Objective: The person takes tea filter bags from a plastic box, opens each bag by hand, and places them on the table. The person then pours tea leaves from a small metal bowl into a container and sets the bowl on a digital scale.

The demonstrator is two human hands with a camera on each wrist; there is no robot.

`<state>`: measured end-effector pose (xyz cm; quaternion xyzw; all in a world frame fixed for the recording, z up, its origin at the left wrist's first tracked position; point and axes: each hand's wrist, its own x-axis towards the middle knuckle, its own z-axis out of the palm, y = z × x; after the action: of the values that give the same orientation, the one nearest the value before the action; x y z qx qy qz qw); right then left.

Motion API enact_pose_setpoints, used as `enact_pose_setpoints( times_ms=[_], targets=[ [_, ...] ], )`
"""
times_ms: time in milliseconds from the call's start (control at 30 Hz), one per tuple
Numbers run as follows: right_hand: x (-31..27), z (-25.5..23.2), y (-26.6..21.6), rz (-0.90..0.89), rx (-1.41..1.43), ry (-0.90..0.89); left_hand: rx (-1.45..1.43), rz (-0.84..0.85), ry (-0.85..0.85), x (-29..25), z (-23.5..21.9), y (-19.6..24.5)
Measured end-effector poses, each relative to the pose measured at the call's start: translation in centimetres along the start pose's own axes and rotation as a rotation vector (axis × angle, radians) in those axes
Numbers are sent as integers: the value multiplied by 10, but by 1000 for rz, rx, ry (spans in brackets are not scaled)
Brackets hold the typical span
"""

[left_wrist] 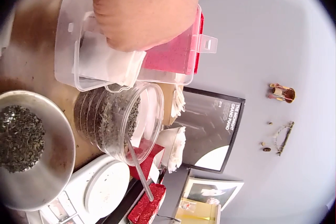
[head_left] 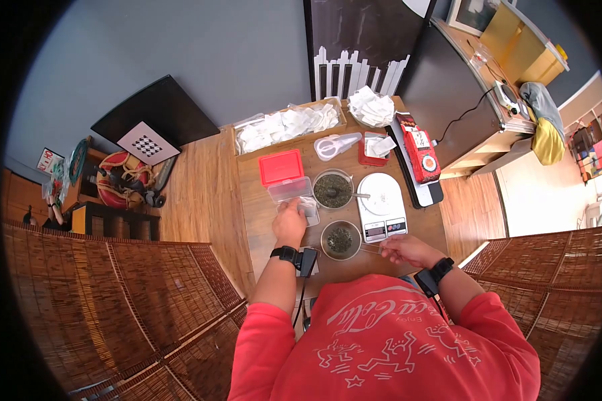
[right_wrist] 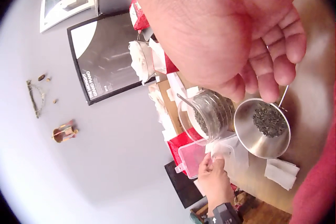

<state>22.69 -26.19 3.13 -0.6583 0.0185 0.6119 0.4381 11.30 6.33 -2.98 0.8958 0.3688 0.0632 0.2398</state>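
My left hand point(head_left: 289, 223) reaches into a clear plastic box point(left_wrist: 68, 66) with its lid up. Its fingers are at a stack of small white bags point(left_wrist: 107, 66); the back of the hand hides the fingertips in the left wrist view, so I cannot tell whether they pinch one. My right hand point(head_left: 405, 249) holds the thin handle point(head_left: 370, 248) of a round metal pan point(head_left: 341, 251), its fingers curled. Dark dried leaves point(right_wrist: 270, 120) lie in the pan. Behind it stands a clear jar point(left_wrist: 100, 116) of similar leaves, with a spoon point(head_left: 360, 195) leaning out.
Right of the jar sits a white kitchen scale point(head_left: 381, 214). A red lid or box point(head_left: 280, 167), scissors point(head_left: 328, 148), a red tin point(head_left: 373, 160) and a red packet point(head_left: 421, 155) stand farther back. White bags fill a long tray point(head_left: 237, 144). A folded white piece point(right_wrist: 282, 173) lies near the pan.
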Motion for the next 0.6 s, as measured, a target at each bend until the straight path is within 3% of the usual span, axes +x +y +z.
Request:
enact_pose_setpoints(
  times_ms=[233, 267, 333, 367, 433, 533, 600],
  targets=[
    [-3, 3, -2, -18, -51, 65, -9, 48, -8, -14, -23, 1],
    [0, 4, 0, -17, -47, 67, -21, 174, 24, -19, -33, 4],
    [6, 7, 5, -325, -227, 114, -82, 361, 47, -34, -58, 22],
    [3, 13, -2, -322, -228, 119, -87, 363, 45, -43, -65, 30],
    [-8, 28, -26, -542, -491, 190, -315, 376, -56, -62, -74, 44],
    [-35, 59, -65, -618, -534, 202, -532, 311, -196, -88, -89, 71],
    [-31, 63, -67, -727, -475, 184, -577, 315, -204, -96, -94, 80]
  ],
)
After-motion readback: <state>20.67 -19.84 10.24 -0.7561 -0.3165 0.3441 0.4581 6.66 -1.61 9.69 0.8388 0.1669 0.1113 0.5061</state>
